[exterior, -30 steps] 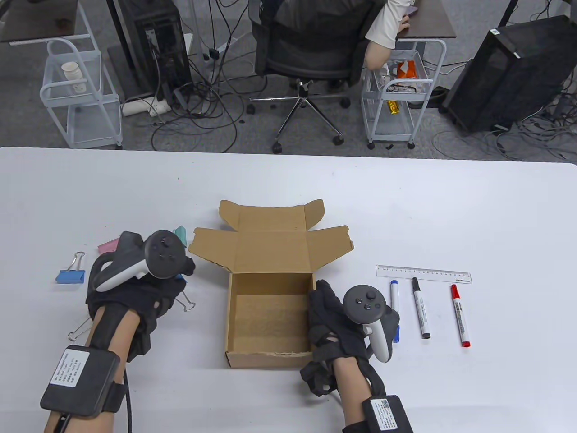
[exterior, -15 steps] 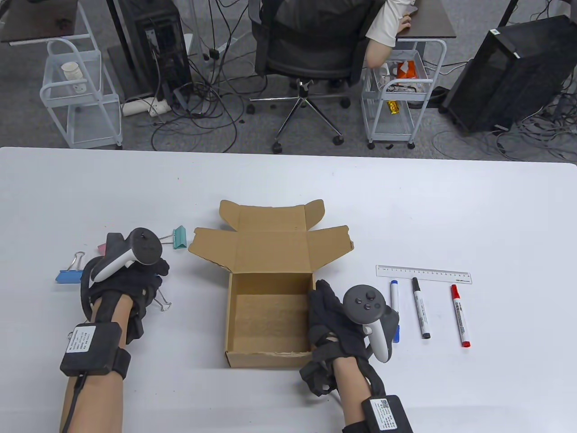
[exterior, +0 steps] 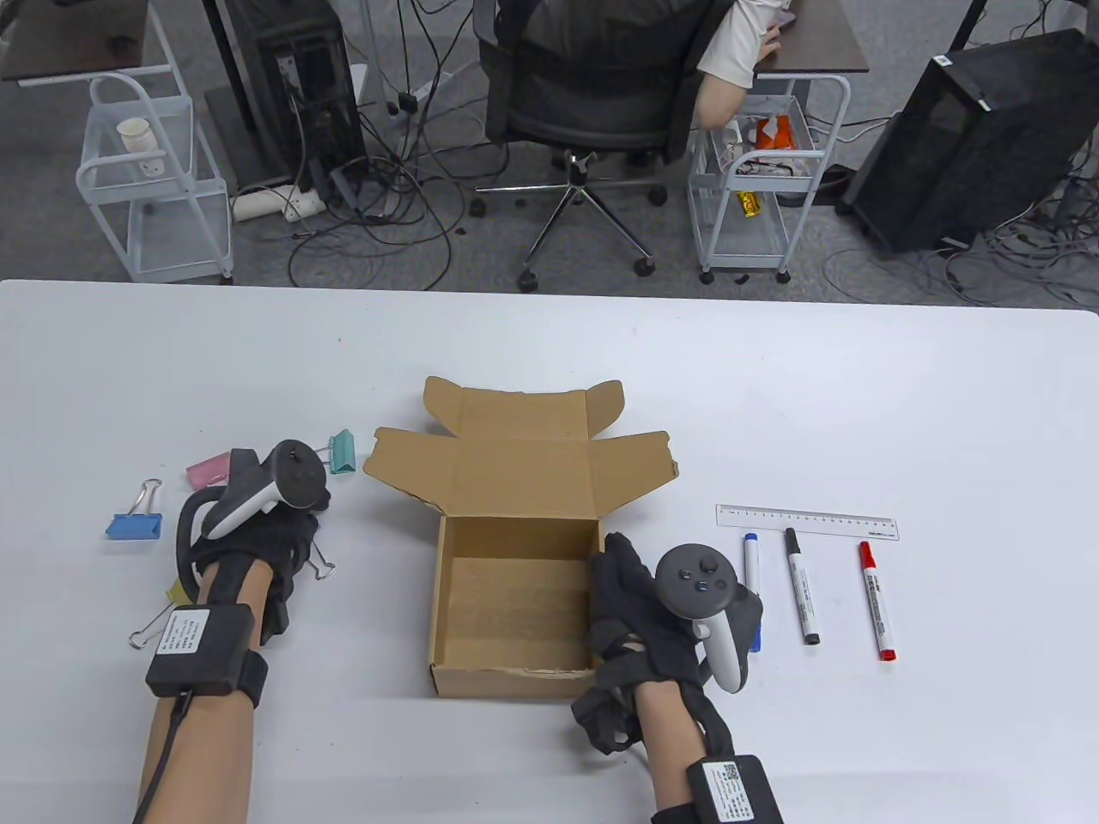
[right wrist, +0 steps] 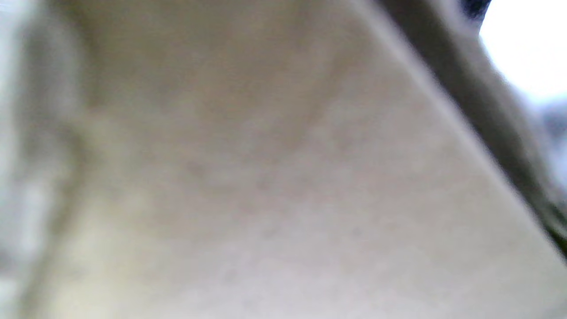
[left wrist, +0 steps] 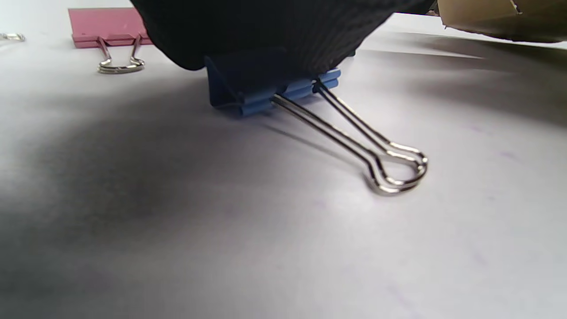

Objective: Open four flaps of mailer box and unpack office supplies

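The brown mailer box (exterior: pixel 515 592) stands open at the table's middle, its flaps (exterior: pixel 515 455) folded back, and its inside looks bare. My left hand (exterior: pixel 296 532) is to the box's left. Its gloved fingers (left wrist: pixel 274 31) rest on top of a blue binder clip (left wrist: pixel 266 84) that lies on the table. The clip's wire handles (exterior: pixel 324 566) stick out beside the hand. My right hand (exterior: pixel 614 575) grips the box's right wall. The right wrist view shows only blurred cardboard.
Left of the box lie a blue clip (exterior: pixel 133 524), a pink clip (exterior: pixel 209 469), a green clip (exterior: pixel 342 451) and a yellow clip (exterior: pixel 176 594). On the right lie a clear ruler (exterior: pixel 807 522) and blue (exterior: pixel 752 558), black (exterior: pixel 800 596) and red (exterior: pixel 876 601) markers.
My left hand has moved left, away from the box, with the blue binder clip and come down to the table. The box has shifted slightly right. My right hand has stayed put.
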A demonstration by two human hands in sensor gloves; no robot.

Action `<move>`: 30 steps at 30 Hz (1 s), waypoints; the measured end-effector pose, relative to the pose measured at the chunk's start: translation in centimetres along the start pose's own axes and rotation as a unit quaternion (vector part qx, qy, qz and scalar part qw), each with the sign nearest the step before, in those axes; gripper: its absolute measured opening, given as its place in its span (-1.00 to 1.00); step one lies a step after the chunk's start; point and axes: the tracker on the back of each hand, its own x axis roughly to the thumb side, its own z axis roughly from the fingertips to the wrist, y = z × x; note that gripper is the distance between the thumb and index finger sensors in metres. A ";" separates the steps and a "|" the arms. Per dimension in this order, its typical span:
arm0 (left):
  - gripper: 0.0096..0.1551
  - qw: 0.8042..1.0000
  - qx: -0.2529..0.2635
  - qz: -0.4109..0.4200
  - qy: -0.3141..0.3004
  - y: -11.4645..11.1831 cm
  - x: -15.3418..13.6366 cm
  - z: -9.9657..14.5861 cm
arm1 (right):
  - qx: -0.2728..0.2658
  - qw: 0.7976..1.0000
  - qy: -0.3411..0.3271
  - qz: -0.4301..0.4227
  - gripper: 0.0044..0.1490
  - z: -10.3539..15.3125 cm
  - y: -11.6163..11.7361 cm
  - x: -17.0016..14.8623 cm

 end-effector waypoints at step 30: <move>-0.01 0.994 0.035 0.025 -0.099 0.9 5.7 17.3 | 0.009 1.000 -0.004 0.003 -0.17 -0.1 0.0 0.2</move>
